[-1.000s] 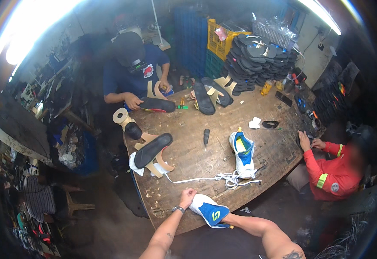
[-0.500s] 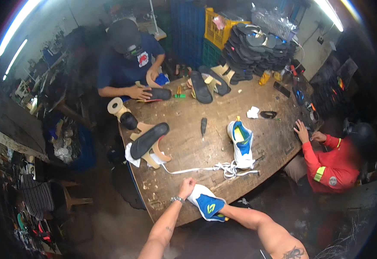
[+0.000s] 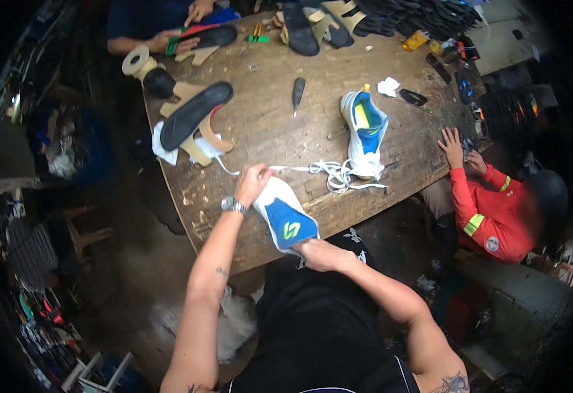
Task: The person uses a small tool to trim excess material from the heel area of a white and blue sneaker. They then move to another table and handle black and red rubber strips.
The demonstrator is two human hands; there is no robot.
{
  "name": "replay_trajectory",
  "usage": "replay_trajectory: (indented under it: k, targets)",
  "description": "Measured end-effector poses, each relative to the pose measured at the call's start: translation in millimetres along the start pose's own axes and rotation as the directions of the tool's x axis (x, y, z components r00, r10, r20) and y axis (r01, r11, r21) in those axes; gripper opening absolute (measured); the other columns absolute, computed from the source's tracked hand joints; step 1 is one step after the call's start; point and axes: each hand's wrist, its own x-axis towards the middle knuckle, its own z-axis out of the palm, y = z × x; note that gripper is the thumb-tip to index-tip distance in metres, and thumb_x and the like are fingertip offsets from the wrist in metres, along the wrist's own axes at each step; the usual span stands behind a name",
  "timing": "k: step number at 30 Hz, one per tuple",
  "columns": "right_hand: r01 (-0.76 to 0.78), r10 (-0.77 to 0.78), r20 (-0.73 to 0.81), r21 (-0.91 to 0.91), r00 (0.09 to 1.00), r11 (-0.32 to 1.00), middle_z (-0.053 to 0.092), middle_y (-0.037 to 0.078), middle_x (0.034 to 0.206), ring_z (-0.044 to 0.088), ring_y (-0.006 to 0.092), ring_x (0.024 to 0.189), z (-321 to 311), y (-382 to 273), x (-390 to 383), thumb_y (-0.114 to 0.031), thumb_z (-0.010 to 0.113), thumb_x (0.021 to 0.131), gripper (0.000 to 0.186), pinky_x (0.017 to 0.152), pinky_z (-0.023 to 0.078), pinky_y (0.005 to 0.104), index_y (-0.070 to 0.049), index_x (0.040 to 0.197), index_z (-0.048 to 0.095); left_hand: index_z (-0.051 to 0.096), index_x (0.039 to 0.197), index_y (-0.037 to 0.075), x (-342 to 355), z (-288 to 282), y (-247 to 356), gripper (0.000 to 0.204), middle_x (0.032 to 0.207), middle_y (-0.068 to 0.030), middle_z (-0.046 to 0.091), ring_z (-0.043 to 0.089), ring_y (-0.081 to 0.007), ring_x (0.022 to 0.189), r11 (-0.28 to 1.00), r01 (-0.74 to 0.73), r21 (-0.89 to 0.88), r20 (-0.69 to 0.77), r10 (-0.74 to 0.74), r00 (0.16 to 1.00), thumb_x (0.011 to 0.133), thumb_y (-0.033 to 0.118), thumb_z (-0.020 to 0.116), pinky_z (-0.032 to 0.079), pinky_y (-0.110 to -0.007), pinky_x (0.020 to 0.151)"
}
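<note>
A white and blue sneaker (image 3: 291, 219) lies slantwise over the table's near edge, its toe pointing away from me. My left hand (image 3: 252, 186), with a metal watch on the wrist, is closed at the toe. At the heel end my right hand (image 3: 325, 255) grips the shoe's opening; part of its fingers is hidden inside. Beyond, the matching sneaker (image 3: 369, 131) stands unlaced on the table. Loose white shoelaces (image 3: 334, 175) lie tangled by that shoe's toe and trail left past my left hand. An awl-like tool with a dark handle (image 3: 298, 92) lies farther back.
On the wooden table (image 3: 260, 131) sit a black-soled sandal (image 3: 198, 116) at left, a tape roll (image 3: 135, 61), more sandals (image 3: 299, 33) at the back and a crumpled white scrap (image 3: 388, 86). A co-worker in red (image 3: 489, 216) sits at right; another's hands (image 3: 185, 42) hold a sandal at far left.
The view has tilted down, so the table sits higher in the picture. My right hand, earlier mostly inside the sneaker, now shows its back at the heel. My left hand stays at the toe.
</note>
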Motion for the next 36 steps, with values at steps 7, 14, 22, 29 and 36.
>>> replay_trajectory:
  k: [7, 14, 22, 29, 36]
  targets:
    - [-0.046, 0.062, -0.110, 0.145, 0.992, 0.988, 0.065, 0.021, 0.124, 0.060, 0.0370, 0.118, -35, -29, -64, 0.004, 0.057, 0.087, 0.030, 0.102, 0.048, 0.0418, 0.004, 0.116, 0.066, 0.071, 0.084, 0.004, 26, -9, 19, 0.026, 0.074, -0.0228, 0.066, 0.066, -0.0421, 0.073, 0.977, -0.101, 0.187, 0.086, 0.086, 0.993, 0.091, 0.029, 0.067, 0.051, -0.050, 0.064]
    - [-0.132, 0.146, -0.090, 0.146, 0.985, 0.980, 0.068, 0.020, 0.114, 0.062, 0.0372, 0.110, -35, -12, -51, 0.005, 0.058, 0.084, 0.031, 0.097, 0.050, 0.0431, 0.003, 0.113, 0.068, 0.067, 0.089, 0.002, 28, -1, 40, 0.020, 0.082, -0.0187, 0.069, 0.067, -0.0383, 0.081, 0.973, -0.080, 0.216, -0.023, 0.087, 0.996, 0.090, 0.022, 0.066, 0.052, -0.048, 0.071]
    - [-0.089, 0.096, -0.022, 0.204, 0.995, 0.975, 0.067, 0.020, 0.108, 0.063, 0.0379, 0.102, -48, -9, -31, 0.009, 0.059, 0.077, 0.033, 0.091, 0.053, 0.0435, 0.005, 0.109, 0.067, 0.066, 0.112, -0.003, -9, 6, 46, 0.024, 0.114, -0.0175, 0.067, 0.067, -0.0310, 0.101, 0.975, -0.018, -0.222, -0.388, -0.071, 0.919, 0.089, 0.001, 0.066, 0.052, -0.038, 0.089]
    - [0.101, -0.068, 0.143, -0.242, 0.987, 0.965, 0.066, 0.021, 0.106, 0.065, 0.0359, 0.097, -39, -6, 15, -0.002, 0.060, 0.079, 0.025, 0.087, 0.053, 0.0429, 0.007, 0.101, 0.066, 0.064, 0.102, 0.000, -182, 34, 81, 0.011, 0.093, -0.0106, 0.068, 0.065, -0.0175, 0.082, 0.741, 0.435, -0.511, -0.409, -0.655, 0.635, 0.091, 0.001, 0.063, 0.052, -0.032, 0.074]
    - [0.287, -0.404, 0.081, -0.828, 0.911, 0.482, 0.069, 0.013, 0.094, 0.066, 0.0270, 0.089, -20, 24, 78, -0.016, 0.060, 0.079, 0.026, 0.084, 0.053, 0.0401, -0.003, 0.097, 0.072, 0.062, 0.113, 0.002, -244, 145, 111, 0.021, 0.100, -0.0104, 0.070, 0.069, -0.0219, 0.094, 0.151, 0.652, -0.743, 0.534, -0.452, 0.714, 0.093, 0.012, 0.063, 0.055, -0.039, 0.082]
